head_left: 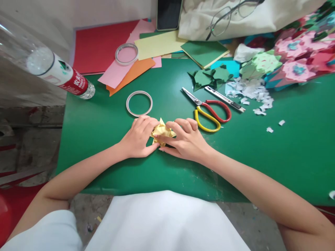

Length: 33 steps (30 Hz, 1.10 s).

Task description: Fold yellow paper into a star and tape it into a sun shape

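Between my two hands, on the green table, sits a yellow folded paper flower (162,130) with pointed petals. My left hand (140,136) grips its left side, fingers bent over the edge and thumb low in front. My right hand (184,137) pinches the right side, with the index finger reaching across the front of the flower. Parts of the petals are hidden under the fingers. Just beyond my left hand lies a roll of tape (139,103). Scissors (206,109) with one red and one yellow handle rest beyond my right hand.
A utility knife (225,99) lies past the scissors, near green paper leaves (210,76) and white paper scraps (258,92). Paper flowers (298,69) pile up at right. Coloured sheets (102,43), another tape roll (126,54), a phone (169,14), glasses (227,17) and a bottle (65,75) stand around the back.
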### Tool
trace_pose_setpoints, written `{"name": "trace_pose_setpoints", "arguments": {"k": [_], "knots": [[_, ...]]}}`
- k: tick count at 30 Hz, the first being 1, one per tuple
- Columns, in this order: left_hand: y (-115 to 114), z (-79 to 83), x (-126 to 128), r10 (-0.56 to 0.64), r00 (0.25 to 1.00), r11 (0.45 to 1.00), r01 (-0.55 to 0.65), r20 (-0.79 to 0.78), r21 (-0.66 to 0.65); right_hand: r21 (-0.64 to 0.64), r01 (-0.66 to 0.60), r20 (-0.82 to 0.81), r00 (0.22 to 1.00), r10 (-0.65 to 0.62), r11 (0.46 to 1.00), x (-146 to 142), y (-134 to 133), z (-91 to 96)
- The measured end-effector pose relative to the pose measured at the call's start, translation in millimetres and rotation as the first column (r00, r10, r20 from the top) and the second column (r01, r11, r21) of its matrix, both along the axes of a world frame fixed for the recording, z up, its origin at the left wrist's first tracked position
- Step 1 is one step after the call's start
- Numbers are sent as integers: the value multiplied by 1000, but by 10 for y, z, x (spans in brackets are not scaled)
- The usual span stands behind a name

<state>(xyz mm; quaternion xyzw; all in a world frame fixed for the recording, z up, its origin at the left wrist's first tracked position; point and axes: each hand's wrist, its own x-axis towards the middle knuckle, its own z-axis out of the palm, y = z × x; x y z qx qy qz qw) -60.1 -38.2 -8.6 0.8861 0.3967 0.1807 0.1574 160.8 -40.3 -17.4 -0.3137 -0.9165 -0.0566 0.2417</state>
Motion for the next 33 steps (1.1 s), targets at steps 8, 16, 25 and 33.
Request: {"name": "trace_pose_setpoints", "arguments": {"k": [8,16,25,33], "knots": [[-7,10,10,12,1000,1000,-12,-18,1,44,100,119,987,-105,994,-2,-50,5],[-8,18,20,18,999,1000,-17,-30,18,97,153,117,979,-164,983,-13,-70,19],[-17,24,21,21,999,1000,-21,-41,10,233,110,103,985,-137,966,-10,-73,42],[-15,13,16,22,998,999,-20,-55,31,318,-42,38,999,32,947,59,4,51]]}}
